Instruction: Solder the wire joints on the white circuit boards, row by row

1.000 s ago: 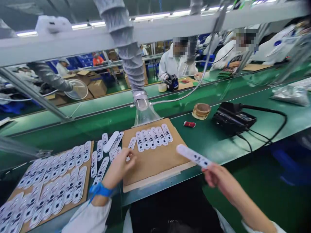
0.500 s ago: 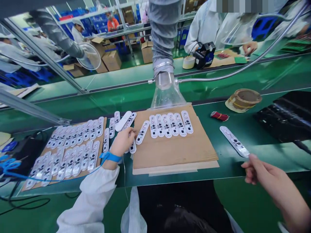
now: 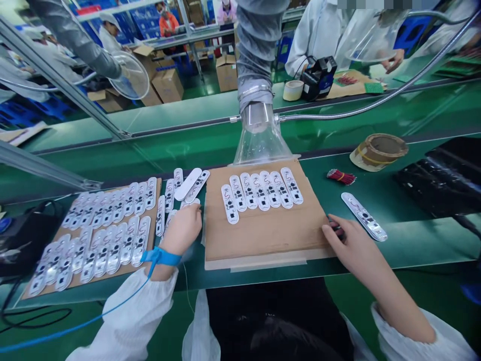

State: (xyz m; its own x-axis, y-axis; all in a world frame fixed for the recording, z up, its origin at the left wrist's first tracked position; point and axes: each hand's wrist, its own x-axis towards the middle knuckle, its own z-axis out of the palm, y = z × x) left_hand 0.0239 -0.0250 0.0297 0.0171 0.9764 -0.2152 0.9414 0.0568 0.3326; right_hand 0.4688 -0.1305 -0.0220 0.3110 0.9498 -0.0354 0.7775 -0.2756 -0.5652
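Observation:
My left hand (image 3: 183, 225), with a blue strap at the wrist, is low over a loose group of narrow white circuit boards (image 3: 160, 215) left of the cardboard sheet (image 3: 263, 235). Its fingers are curled together; whatever they hold is hidden. On the cardboard stands a row of similar boards, the leftmost one (image 3: 230, 204) set slightly lower than the others. At the sheet's right edge is my right hand (image 3: 343, 235), thumb and bent forefinger apart, with nothing visible between them. A single board (image 3: 364, 216) lies on the green bench to its right.
Another cardboard sheet (image 3: 150, 220) at left carries two rows of boards. A clear extraction hood (image 3: 261, 143) hangs behind the middle sheet. At right are a bundle of red wires (image 3: 341, 176), a tape roll (image 3: 379, 150) and a black plastic-covered object (image 3: 443, 175). Co-workers sit beyond.
The slanted board near my left hand now stands at the left end of the row. My left hand has drawn slightly left and down. My right hand has moved left, away from the single board.

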